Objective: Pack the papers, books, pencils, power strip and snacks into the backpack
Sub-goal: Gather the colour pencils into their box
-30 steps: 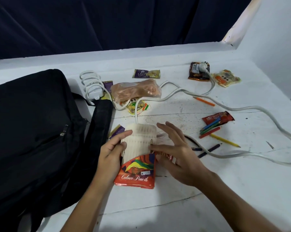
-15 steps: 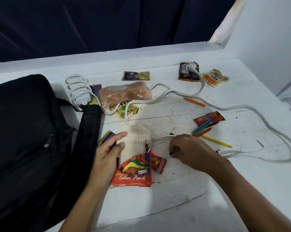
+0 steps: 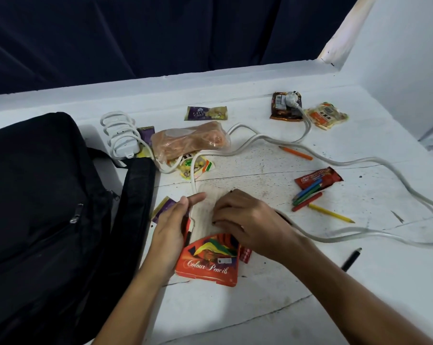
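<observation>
While both hands [image 3: 210, 227] hold it, the pencil box [image 3: 210, 260] points away lengthwise.

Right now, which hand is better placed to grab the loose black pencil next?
Right. The black pencil lies on the table to the right of the right hand; nothing lies between them. The left hand holds the colour pencil box, on the backpack side.

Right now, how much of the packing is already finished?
Nothing visibly packed: the backpack lies apparently zipped. In hand: the left hand steadies the Colour Pencils box while the right hand works at its pencil tray. Left: loose pencils, snacks, power strip with its cord. No papers or books visible.
</observation>
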Demonstrator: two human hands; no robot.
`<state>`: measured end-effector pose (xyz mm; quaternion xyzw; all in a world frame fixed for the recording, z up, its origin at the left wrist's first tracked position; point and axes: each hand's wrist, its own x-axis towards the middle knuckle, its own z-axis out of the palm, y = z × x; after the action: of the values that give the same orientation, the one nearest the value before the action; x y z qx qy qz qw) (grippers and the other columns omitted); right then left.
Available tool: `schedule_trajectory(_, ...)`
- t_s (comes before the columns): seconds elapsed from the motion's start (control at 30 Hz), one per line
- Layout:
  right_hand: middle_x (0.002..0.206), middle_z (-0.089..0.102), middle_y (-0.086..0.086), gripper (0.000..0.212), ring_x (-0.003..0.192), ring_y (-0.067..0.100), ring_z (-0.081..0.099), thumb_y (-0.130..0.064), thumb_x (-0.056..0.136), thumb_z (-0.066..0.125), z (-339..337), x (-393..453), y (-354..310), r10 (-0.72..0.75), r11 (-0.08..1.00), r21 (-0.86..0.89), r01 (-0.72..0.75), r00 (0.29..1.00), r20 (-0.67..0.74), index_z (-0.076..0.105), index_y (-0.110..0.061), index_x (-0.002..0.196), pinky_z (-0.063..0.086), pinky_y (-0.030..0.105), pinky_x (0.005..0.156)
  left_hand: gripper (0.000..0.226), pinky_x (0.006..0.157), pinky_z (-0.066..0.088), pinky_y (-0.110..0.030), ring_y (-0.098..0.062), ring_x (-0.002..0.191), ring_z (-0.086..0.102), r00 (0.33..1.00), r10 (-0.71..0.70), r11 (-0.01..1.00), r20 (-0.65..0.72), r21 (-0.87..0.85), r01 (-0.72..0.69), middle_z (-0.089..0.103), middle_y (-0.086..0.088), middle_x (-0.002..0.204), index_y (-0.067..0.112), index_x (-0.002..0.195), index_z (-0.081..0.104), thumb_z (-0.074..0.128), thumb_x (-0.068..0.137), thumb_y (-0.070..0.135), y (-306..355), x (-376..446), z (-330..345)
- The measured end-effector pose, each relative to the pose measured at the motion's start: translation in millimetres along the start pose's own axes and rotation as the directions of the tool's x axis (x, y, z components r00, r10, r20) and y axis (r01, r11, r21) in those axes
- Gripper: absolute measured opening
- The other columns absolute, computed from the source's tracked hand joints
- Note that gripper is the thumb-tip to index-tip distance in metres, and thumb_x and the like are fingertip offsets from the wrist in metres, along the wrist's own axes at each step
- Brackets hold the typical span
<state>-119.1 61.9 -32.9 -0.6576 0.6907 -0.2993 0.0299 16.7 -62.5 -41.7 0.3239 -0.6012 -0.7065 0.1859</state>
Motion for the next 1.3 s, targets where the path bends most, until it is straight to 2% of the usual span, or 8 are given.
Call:
schedule_trajectory(0.23, 0.109, 0.072, -0.002, 0.028, 0.109, 0.016, 0.055, -0.019, 0.086, 0.051, -0.4, -16.2, -4.4, 0.024, 0.995, 0.094, -0.016, 0.996, -0.085, 0.075, -0.011, 0.099, 0.050, 0.038, 0.080, 0.044, 0.110, 0.039, -0.042, -0.004, 0.118, 0.059, 1.000, 0.014, 1.000, 0.003, -0.004, -0.014, 0.067, 0.012, 0.123, 0.030, 0.107, 0.075, 0.043, 0.088, 0.052, -0.5, 3.9, 1.3)
schedule_trajectory(0.43, 0.109, 0.072, -0.002, 0.025, 0.111, 0.020, 0.057, -0.018, 0.085, 0.056, 6.0, -28.9, 1.9, 0.064, 0.996, 0.066, -0.054, 0.984, -0.168, 0.073, -0.011, 0.102, 0.050, 0.043, 0.081, 0.046, 0.108, 0.040, -0.050, -0.015, 0.123, 0.057, 1.000, 0.029, 1.000, 0.010, -0.007, -0.029, 0.065, 0.006, 0.128, 0.029, 0.110, 0.074, 0.046, 0.087, 0.058, -2.6, 5.8, 7.8)
schedule_trajectory(0.57, 0.113, 0.070, -0.001, 0.026, 0.113, 0.020, 0.056, -0.020, 0.086, 0.056, 5.1, -36.3, 3.8, 0.050, 0.996, 0.079, -0.035, 0.981, -0.189, 0.073, -0.012, 0.104, 0.048, 0.043, 0.084, 0.036, 0.095, 0.049, -0.039, -0.014, 0.111, 0.065, 0.999, 0.027, 0.999, -0.028, -0.025, -0.028, 0.072, 0.011, 0.112, 0.027, 0.106, 0.076, 0.042, 0.101, 0.039, -2.8, 5.4, 14.9)
schedule_trajectory(0.7, 0.114, 0.070, 0.002, 0.027, 0.114, 0.020, 0.056, -0.021, 0.088, 0.055, 1.8, -41.9, 9.5, 0.040, 0.995, 0.094, -0.020, 0.977, -0.211, 0.072, -0.009, 0.105, 0.050, 0.043, 0.086, 0.036, 0.096, 0.049, -0.049, -0.026, 0.112, 0.064, 0.998, 0.005, 0.998, -0.055, -0.065, -0.008, 0.070, -0.003, 0.117, 0.026, 0.108, 0.075, 0.044, 0.097, 0.043, -3.2, 3.7, 24.1)
schedule_trajectory(0.8, 0.110, 0.071, 0.000, 0.027, 0.114, 0.016, 0.056, -0.024, 0.088, 0.056, -0.9, -46.3, 15.9, 0.042, 0.992, 0.124, -0.015, 0.974, -0.221, 0.073, -0.010, 0.103, 0.052, 0.043, 0.084, 0.037, 0.091, 0.051, -0.048, -0.029, 0.106, 0.067, 0.995, -0.034, 0.993, -0.089, -0.119, 0.023, 0.073, -0.006, 0.110, 0.025, 0.106, 0.074, 0.039, 0.102, 0.036, -2.7, 1.4, 36.0)
schedule_trajectory(0.93, 0.124, 0.064, 0.004, 0.027, 0.125, 0.021, 0.049, -0.023, 0.086, 0.060, -5.6, -55.7, 27.9, 0.058, 0.988, 0.153, -0.017, 0.962, -0.268, 0.067, -0.013, 0.111, 0.051, 0.046, 0.088, 0.034, 0.100, 0.044, -0.061, -0.040, 0.111, 0.063, 0.991, -0.050, 0.978, -0.122, -0.209, 0.023, 0.070, -0.014, 0.115, 0.022, 0.106, 0.074, 0.044, 0.099, 0.037, -1.9, -3.5, 53.1)
schedule_trajectory(1.07, 0.112, 0.069, 0.000, 0.027, 0.120, 0.017, 0.051, -0.024, 0.085, 0.060, -17.9, -64.7, 37.6, 0.066, 0.990, 0.138, -0.032, 0.966, -0.249, 0.070, -0.010, 0.106, 0.052, 0.044, 0.084, 0.037, 0.102, 0.039, -0.067, -0.040, 0.112, 0.062, 0.984, -0.011, 0.984, -0.176, -0.174, -0.020, 0.069, -0.015, 0.118, 0.025, 0.110, 0.073, 0.053, 0.089, 0.048, -1.3, -7.7, 67.0)
schedule_trajectory(1.3, 0.117, 0.067, 0.004, 0.034, 0.122, 0.021, 0.050, -0.018, 0.084, 0.061, -30.6, -75.8, 45.5, -0.007, 0.991, 0.126, 0.035, 0.976, -0.217, 0.066, -0.008, 0.116, 0.051, 0.042, 0.089, 0.033, 0.098, 0.048, -0.051, -0.030, 0.109, 0.066, 0.973, 0.053, 0.982, -0.226, -0.164, -0.092, 0.072, -0.011, 0.114, 0.021, 0.101, 0.076, 0.048, 0.092, 0.036, -2.2, -18.2, 94.2)
